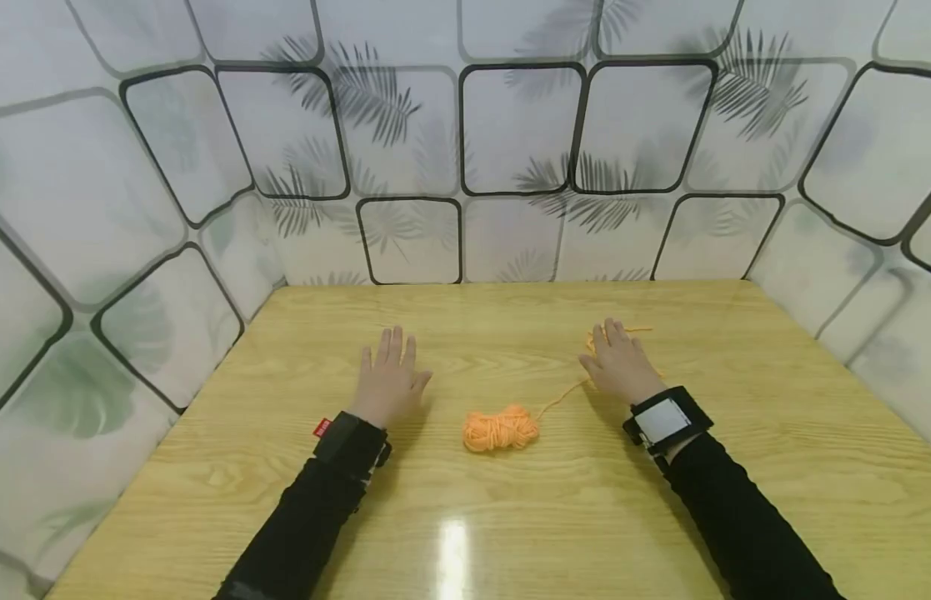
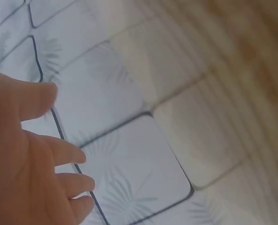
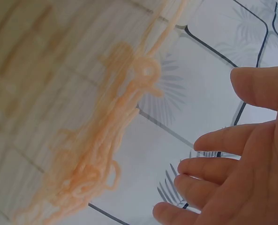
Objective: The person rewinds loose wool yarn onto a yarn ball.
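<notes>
A small bundle of orange yarn (image 1: 500, 429) lies on the wooden table between my two hands. From its right end a strand runs up toward my right hand (image 1: 621, 365), which hovers palm down with fingers extended. Loose yarn (image 3: 99, 154) lies in a tangle below that hand; in the right wrist view a gap shows between palm and yarn. In the head view the hand hides most of this tangle. Left of the bundle, my left hand (image 1: 390, 379) is spread palm down and holds nothing. The left wrist view shows its thumb and fingers (image 2: 66, 150) apart.
The wooden table (image 1: 270, 500) reaches back to a wall covering (image 1: 521, 133) with dark outlined squares and leaf prints, which also lines both sides. Black straps circle both wrists; the right one (image 1: 668, 419) carries a white patch. Light glares on the table's near part.
</notes>
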`<state>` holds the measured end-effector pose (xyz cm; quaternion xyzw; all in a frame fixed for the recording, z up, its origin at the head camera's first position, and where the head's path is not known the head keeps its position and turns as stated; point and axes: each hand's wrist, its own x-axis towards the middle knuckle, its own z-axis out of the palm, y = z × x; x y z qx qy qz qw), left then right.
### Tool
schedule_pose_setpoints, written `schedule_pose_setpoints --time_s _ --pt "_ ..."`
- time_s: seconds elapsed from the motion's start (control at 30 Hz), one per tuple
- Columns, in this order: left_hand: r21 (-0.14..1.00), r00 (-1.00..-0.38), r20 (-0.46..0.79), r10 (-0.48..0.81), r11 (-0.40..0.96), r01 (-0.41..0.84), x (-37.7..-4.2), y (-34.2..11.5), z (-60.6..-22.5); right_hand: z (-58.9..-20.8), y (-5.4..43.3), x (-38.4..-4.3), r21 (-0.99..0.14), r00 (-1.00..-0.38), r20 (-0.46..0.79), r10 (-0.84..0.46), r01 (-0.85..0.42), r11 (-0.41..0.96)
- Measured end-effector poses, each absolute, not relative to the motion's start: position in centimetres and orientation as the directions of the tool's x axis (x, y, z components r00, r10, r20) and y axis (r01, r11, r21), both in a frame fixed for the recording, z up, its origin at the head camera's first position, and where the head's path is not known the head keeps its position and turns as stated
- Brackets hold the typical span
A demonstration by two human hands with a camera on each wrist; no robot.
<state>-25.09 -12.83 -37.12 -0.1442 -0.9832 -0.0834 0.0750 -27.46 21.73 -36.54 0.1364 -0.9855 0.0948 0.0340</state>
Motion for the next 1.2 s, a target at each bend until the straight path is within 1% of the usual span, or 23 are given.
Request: schedule_pose_setpoints --time_s 0.1,0.23,0.37,0.47,0.6,0.73,0.87,1.0,1.2 --pt "0.16 -0.925 0.168 0.34 0.917 0.366 -24.4 -11.6 -37.3 -36.7 21.8 -27.4 -0.174 -0.96 0.085 -0.265 -0.277 0.945" --pt "0.168 -0.888 0.122 0.444 0.872 0.46 -23.3 -9.9 -37.3 -36.9 21.8 -27.4 -0.183 -0.96 0.069 -0.27 -0.278 0.943" --pt "0.209 -0.814 0.088 0.574 0.789 0.578 -22.3 -8.6 -37.2 -36.9 21.7 -27.4 -0.185 -0.958 0.083 -0.275 -0.286 0.94" --pt "0.21 -0.769 0.05 0.637 0.746 0.631 -21.8 -8.0 -37.3 -36.8 21.7 -27.2 -0.187 -0.957 0.087 -0.276 -0.288 0.939" --pt "0.17 -0.743 0.016 0.67 0.73 0.662 -21.3 -7.5 -37.3 -36.9 21.7 -27.1 -0.185 -0.957 0.092 -0.275 -0.288 0.94" --pt "0.124 -0.724 0.021 0.689 0.717 0.686 -21.1 -7.2 -37.2 -36.9 21.7 -27.1 -0.183 -0.957 0.098 -0.275 -0.289 0.94" --pt "0.118 -0.706 0.038 0.708 0.698 0.706 -21.1 -7.1 -37.0 -36.7 21.8 -27.2 -0.191 -0.957 0.094 -0.273 -0.287 0.939" --pt "0.14 -0.69 0.053 0.722 0.679 0.721 -21.2 -7.0 -36.9 -36.6 21.8 -27.3 -0.188 -0.959 0.094 -0.268 -0.281 0.941" --pt "0.16 -0.691 0.025 0.722 0.68 0.716 -21.1 -6.9 -36.6 -36.6 21.9 -27.4 -0.189 -0.961 0.088 -0.261 -0.274 0.943"
